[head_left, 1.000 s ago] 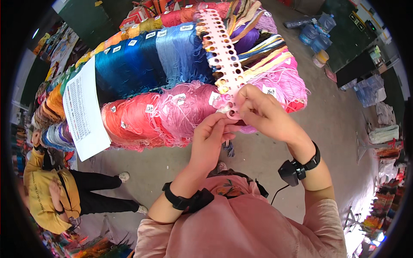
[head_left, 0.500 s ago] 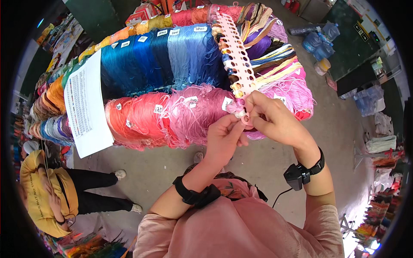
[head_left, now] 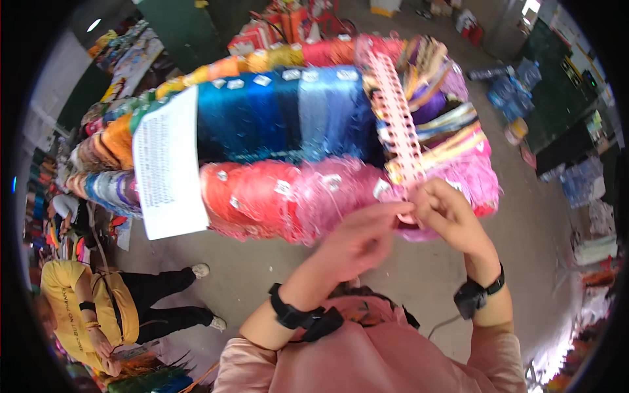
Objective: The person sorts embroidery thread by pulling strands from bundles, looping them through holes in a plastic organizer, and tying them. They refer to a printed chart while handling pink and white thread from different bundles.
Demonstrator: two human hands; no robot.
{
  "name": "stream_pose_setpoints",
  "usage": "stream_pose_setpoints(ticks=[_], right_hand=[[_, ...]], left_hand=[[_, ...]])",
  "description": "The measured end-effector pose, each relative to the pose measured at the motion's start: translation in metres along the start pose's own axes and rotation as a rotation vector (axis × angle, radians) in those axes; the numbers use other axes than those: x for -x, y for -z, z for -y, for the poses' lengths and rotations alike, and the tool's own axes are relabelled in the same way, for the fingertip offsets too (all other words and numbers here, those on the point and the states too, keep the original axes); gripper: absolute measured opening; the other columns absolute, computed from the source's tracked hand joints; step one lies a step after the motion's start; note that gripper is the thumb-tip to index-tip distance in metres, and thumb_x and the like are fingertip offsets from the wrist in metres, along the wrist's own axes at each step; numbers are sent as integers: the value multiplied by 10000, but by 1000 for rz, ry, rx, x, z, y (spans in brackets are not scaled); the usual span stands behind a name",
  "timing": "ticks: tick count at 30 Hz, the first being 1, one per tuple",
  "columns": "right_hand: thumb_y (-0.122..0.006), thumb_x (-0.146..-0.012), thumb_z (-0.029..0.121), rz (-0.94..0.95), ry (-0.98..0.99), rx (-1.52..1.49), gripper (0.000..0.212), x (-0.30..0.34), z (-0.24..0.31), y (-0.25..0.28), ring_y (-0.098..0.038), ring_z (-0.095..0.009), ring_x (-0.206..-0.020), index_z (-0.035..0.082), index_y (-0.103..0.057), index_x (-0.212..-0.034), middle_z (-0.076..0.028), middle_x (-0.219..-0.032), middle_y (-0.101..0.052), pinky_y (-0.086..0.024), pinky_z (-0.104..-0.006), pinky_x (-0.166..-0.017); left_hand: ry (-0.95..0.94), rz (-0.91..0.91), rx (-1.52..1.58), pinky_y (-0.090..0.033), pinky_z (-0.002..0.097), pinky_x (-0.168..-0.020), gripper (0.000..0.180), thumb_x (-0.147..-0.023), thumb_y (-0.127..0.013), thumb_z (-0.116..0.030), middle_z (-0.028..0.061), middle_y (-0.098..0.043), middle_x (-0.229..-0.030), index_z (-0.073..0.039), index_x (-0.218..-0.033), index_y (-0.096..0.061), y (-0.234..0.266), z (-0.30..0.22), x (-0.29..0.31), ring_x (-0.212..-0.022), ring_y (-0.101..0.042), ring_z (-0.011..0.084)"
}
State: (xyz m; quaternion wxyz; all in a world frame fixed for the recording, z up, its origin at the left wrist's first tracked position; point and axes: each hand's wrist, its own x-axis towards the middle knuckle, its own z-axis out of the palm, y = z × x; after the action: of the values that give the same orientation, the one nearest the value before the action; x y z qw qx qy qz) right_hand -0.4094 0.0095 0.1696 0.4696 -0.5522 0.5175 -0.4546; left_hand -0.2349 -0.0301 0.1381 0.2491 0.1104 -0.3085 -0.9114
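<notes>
A long pink thread card (head_left: 400,124) with holes along both edges lies over the bundles of thread. Short tufts of coloured thread hang from its left edge, and longer strands trail off its right. My right hand (head_left: 449,213) is closed on the card's near end, thumb and fingers pinched together. Beside it my left hand (head_left: 363,239) is smeared by motion. Its index finger stretches toward the card's end, and whether it holds a strand cannot be made out. Pink thread bundles (head_left: 337,190) with small white labels lie under the card's near part.
A printed white sheet (head_left: 167,170) lies across the left bundles. Blue thread hanks (head_left: 262,118) fill the middle of the stack. A person in a yellow top (head_left: 78,314) stands at the lower left. Large clear blue bottles (head_left: 514,95) stand at the far right.
The view has shifted, so the stack now sits lower and farther right. My left hand has drawn back from its pinch at the card's end; the right still grips there.
</notes>
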Motion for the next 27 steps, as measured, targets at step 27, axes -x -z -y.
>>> stream_pose_setpoints(ticks=[27], right_hand=[[-628, -605, 188, 8, 196, 813, 237, -13, 12, -7, -538, -236, -561, 76, -502, -772, -72, -659, -535, -405, -333, -473]], left_hand=[[482, -950, -884, -482, 237, -509, 359, -796, -488, -61, 169, -578, -784, 56, -1109, -356, 29, -129, 248, -593, -593, 196]])
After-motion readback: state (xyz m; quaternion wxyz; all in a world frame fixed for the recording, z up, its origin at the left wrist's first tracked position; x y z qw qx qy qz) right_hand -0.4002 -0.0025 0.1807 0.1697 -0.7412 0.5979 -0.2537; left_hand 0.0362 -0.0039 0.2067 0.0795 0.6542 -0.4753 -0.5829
